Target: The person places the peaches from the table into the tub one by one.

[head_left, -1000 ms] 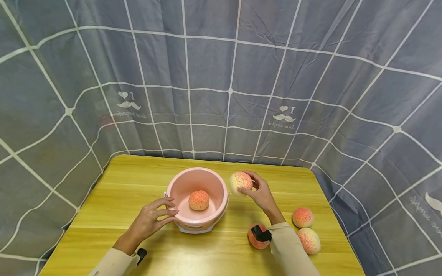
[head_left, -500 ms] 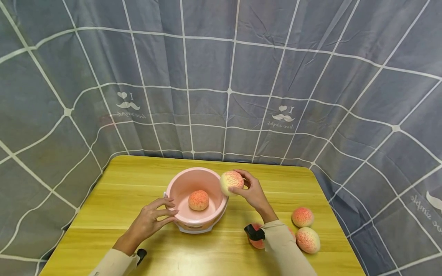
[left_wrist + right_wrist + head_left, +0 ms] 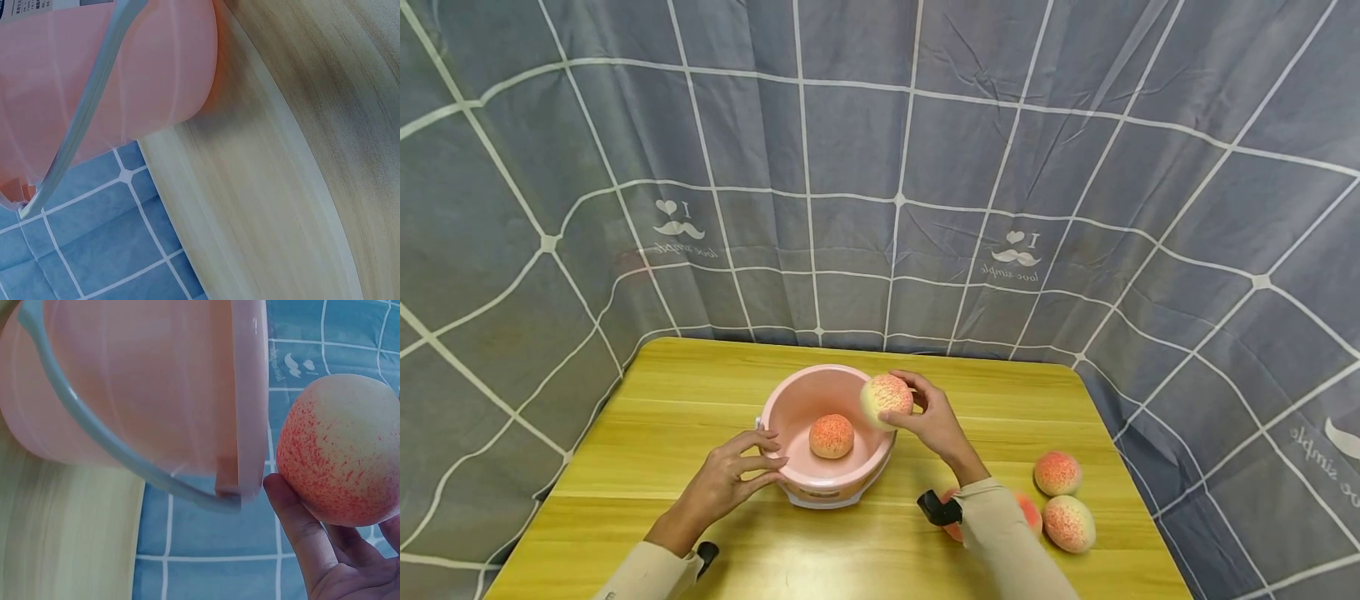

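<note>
A pink bucket [image 3: 796, 402] stands on the table with its mouth tilted toward the head camera. Inside it lies an orange-red peach [image 3: 831, 437]. My left hand [image 3: 722, 479] pinches the bucket's rim at the left, two fingertips showing over the edge; the left wrist view has only the bucket's side and its grey handle [image 3: 94, 103]. At the right rim, my right hand [image 3: 936, 423] holds a pale yellow peach with red speckles [image 3: 882, 402] between thumb and fingers. The right wrist view puts this peach [image 3: 344, 450] just beyond the bucket's rim.
To the right on the wooden table [image 3: 700, 383] lie a red peach [image 3: 1058, 473] and a pale speckled one [image 3: 1070, 523]. Two more peaches are partly hidden by the right sleeve [image 3: 1003, 533]. A grey checked curtain [image 3: 865, 233] hangs behind and beside the table.
My right hand has carried the pale peach leftward, from beside the bucket to over its right rim. The right sleeve now covers more of the nearby peaches. The left hand has stayed put.
</note>
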Tool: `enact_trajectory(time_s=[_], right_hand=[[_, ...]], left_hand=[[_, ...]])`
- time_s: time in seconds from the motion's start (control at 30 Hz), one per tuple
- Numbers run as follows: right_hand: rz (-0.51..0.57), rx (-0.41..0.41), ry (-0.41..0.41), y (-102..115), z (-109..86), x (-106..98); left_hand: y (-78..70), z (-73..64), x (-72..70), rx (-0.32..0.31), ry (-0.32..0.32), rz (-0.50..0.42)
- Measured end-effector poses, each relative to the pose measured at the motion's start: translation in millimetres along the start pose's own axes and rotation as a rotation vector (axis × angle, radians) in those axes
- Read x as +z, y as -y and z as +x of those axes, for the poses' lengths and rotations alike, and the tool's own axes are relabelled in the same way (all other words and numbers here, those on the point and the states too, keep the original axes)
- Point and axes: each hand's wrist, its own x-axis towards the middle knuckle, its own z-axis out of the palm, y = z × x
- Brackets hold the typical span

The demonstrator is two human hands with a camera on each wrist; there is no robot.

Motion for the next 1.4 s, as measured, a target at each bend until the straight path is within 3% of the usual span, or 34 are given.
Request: enact_trajectory(time_s=[0.3,0.7,1.07,1.2,1.4], right_hand=[[-0.01,0.004,0.015,2,4.8,13],[-0.008,0.001,0.08,2,9.2,32],[-0.005,0.017,0.087,5,14.3,44],[-0.032,0.011,0.096,2,16.1,48],[-0.034,-0.002,0.104,-22,27.8,54]], left_hand=[[-0.8,1.2,-0.8,-0.022,0.018,-0.025],[-1.0,-0.9,2.3,-0.004,-0.004,-0.036],[-0.5,-0.6,1.1,-0.009,0.001,-0.027],[-1.9,-0.4,1.0,-0.01,0.002,-0.017],[-2.6,0.8,-0.7,-0.046,0.03,-0.03]])
